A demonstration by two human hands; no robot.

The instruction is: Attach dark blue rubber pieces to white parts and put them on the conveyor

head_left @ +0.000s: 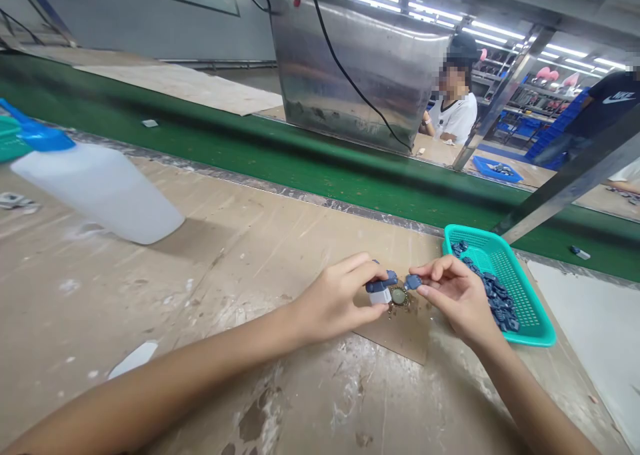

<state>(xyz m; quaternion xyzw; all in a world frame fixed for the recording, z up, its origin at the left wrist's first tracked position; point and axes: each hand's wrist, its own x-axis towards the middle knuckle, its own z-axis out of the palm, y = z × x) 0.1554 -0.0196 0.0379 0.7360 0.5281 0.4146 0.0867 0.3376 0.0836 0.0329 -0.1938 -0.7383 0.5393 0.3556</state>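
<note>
A worker's left hand (333, 301) and right hand (457, 301) meet above a cardboard sheet (400, 331) on a scarred bench (125, 288), both grips closed in a pinch. The left grip presses a dark blue plastic part (381, 283) onto a small white block (380, 297), with the fingers hiding so much of both that how they join cannot be made out. The right grip holds a smaller blue piece (413, 281) between thumb and forefinger, its shape largely covered. On the sheet, just below the left grip, lies a round disc with a crimped gold edge (399, 296), ringed by dark flecks too small to identify. Right of the sheet, a teal mesh basket (535, 301) holds a heap of blue parts (493, 295), their exact form hard to read. Well left of the sheet, a white plastic bottle (95, 195) with a blue cap (35, 135) lies on its side, cut off by the frame edge. Beyond the sheet runs a green conveyor belt (250, 168), and past it sits a co-worker in a white T-shirt (455, 118), partly hidden behind a steel panel (360, 68)
</note>
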